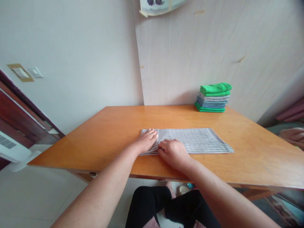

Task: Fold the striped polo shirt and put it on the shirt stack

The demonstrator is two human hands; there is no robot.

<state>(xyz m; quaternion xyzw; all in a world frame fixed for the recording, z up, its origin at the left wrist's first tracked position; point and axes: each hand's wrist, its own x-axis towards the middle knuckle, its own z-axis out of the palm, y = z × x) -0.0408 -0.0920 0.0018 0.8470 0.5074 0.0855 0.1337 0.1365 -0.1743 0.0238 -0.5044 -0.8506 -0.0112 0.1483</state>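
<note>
A striped grey-and-white cloth (197, 141) lies as a long strip across the table near its front edge, with a narrow fold turned over at its left end. My left hand (149, 140) rests flat on that folded part, fingers stretched out. Beside it, my right hand (174, 152) is closed, with its fingers curled at the edge of the fold and pinching the cloth there. The fingertips of the right hand are partly hidden under the hand. To the right, the cloth lies flat with a slanted end.
A stack of folded cloths (213, 98), green, grey and blue, stands at the back right of the wooden table (123, 126). A wall (95, 57) rises behind. At the lower left is a white appliance (13, 147).
</note>
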